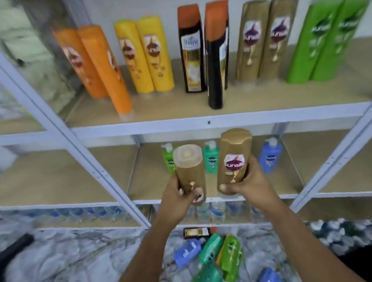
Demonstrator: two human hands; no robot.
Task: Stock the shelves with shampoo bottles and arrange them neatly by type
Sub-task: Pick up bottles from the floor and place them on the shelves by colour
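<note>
Hands come up in front of the shelves, each one holding a smooth gold plastic bottle. Her left hand [181, 197] wraps its fingers round the lower part of the left gold bottle [189, 169], whose flat round cap points at us. Her right hand [242, 181] grips the right gold bottle [234, 158] near its bottom, and its dark red label faces out. Both bottles are held up in the air, close together but not touching, in front of the middle shelf [59, 188].

On the top shelf [177, 109], which looks like pale wood with a white metal edge, tall bottles stand in pairs: two orange bottles [94, 65], two yellow bottles [146, 55], two black bottles with orange caps [205, 49], two gold bottles [264, 40] and two green bottles [328, 38]. One orange and one black bottle stand further forward than their partners.

Three small pump bottles sit on the middle shelf behind the hands: a green pump bottle [168, 157], a teal pump bottle [211, 157] and a blue pump bottle [269, 155].

Down on the shiny marble floor [89, 254] lies a heap of blue, teal and green bottles [216, 259].
</note>
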